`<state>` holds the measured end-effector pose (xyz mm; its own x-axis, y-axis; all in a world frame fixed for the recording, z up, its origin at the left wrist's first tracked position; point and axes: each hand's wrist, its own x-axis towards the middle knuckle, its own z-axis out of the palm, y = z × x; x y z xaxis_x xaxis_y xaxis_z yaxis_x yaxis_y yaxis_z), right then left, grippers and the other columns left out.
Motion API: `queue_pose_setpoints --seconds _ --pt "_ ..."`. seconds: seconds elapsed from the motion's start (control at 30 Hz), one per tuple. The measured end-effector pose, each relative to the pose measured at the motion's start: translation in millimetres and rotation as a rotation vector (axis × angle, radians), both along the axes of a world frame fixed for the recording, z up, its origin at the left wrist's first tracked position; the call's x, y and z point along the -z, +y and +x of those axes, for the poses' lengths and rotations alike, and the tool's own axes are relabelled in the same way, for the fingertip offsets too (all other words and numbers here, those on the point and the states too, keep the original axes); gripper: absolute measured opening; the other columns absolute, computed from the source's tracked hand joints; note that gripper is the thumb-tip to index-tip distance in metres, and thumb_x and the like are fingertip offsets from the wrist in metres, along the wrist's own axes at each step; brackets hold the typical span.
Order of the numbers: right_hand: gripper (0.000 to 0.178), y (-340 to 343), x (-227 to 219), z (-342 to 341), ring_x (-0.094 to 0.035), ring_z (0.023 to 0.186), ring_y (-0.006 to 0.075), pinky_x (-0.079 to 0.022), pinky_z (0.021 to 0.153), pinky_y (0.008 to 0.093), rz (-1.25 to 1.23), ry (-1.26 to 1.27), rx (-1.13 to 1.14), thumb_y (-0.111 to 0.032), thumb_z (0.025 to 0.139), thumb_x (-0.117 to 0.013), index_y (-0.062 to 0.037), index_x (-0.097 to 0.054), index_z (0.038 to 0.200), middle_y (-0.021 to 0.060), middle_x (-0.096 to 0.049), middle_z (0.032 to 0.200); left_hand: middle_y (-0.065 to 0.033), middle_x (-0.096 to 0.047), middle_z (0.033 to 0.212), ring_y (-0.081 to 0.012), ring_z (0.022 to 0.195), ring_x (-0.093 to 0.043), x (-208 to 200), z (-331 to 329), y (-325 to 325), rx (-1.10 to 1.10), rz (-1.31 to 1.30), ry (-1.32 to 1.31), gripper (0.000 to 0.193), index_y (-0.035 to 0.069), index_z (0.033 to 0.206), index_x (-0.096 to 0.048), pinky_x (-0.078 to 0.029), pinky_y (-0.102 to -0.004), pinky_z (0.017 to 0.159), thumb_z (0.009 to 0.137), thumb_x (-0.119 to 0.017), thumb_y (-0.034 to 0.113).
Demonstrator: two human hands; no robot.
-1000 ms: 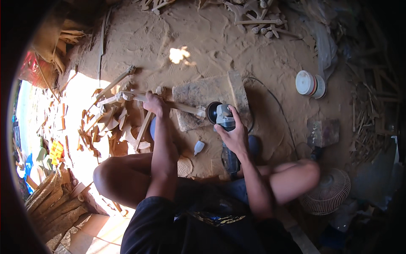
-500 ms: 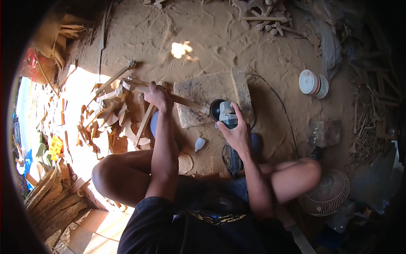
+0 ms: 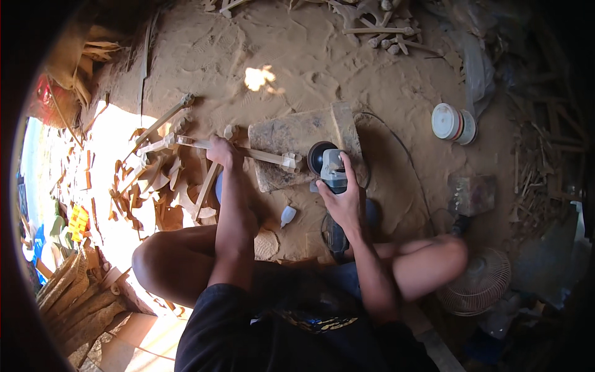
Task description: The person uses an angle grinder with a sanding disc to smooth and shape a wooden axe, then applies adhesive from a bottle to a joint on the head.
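Observation:
My left hand (image 3: 224, 152) is closed round a slim wooden piece (image 3: 266, 155) with a thicker, knobbed end, held across a worn block (image 3: 279, 130) on the sandy ground. In my right hand (image 3: 344, 203) is an angle grinder (image 3: 334, 170), gripped by its head, with a round black disc (image 3: 320, 155) facing the wood. A small gap separates the knobbed end from the disc. The grinder's dark body hangs down toward my lap, partly hidden by my right hand and forearm.
Carved wooden pieces (image 3: 145, 180) lie heaped on the left, more (image 3: 381, 31) at the far side. A small white bottle (image 3: 288, 215) rests near my left forearm. A cable (image 3: 403, 146) curves along the right, near a white tub (image 3: 447, 121) and a fan (image 3: 477, 282).
The wooden piece has pulled back left from the disc and been turned in my left hand, so its knobbed end now shows apart from it. My right hand keeps the grinder nearly still.

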<state>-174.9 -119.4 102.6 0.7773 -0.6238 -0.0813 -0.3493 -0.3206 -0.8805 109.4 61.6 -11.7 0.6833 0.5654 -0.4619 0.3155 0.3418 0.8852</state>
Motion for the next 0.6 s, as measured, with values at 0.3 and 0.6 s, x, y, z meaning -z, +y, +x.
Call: queue_pose_setpoints --seconds 0.3,0.6 --pt "0.085 12 0 7 -0.07 0.123 0.0417 -0.058 0.101 0.0463 0.022 0.079 -0.076 -0.023 0.088 -0.085 -0.0123 -0.045 0.162 0.0257 -0.068 0.14 -0.0112 -0.063 0.081 -0.024 0.062 -0.06 23 16 0 0.018 0.056 0.196 0.027 -0.007 0.09 -0.064 -0.049 -0.0442 0.051 0.092 -0.064 0.021" --pt "0.084 30 3 12 -0.071 0.116 0.0468 -0.059 0.095 0.0515 -0.101 0.1 -0.107 -0.026 0.088 -0.083 -0.0122 -0.044 0.161 0.0279 -0.067 0.139 -0.0116 -0.062 0.07 -0.0255 0.054 -0.058 27 24 9 -0.052 0.121 0.07 0.03 -0.007 0.076 -0.059 -0.047 -0.0455 0.048 0.092 -0.062 0.019"
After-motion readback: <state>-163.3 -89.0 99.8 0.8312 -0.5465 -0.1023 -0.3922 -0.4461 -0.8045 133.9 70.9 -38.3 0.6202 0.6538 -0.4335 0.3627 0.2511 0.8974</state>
